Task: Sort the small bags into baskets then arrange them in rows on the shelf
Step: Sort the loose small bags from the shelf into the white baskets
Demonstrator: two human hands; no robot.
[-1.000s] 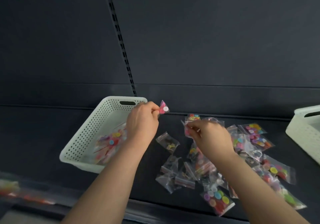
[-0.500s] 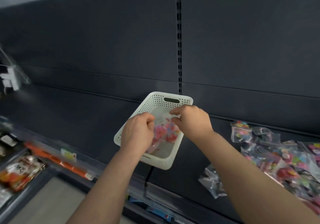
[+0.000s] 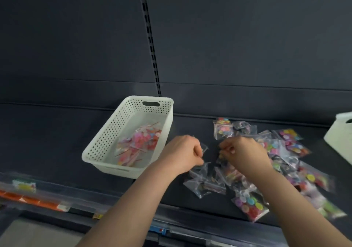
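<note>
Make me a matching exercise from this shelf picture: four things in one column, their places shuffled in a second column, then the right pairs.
Things
1. perforated white basket
2. second white basket
3. loose bags
4. slotted upright

Places
A. cut off by the picture's right edge
B. on the back wall, rising behind the left-hand basket
C. at the left of the shelf, with pink bags inside
D. scattered on the shelf between the two baskets

Pairs: 1-C, 2-A, 3-D, 4-B
</note>
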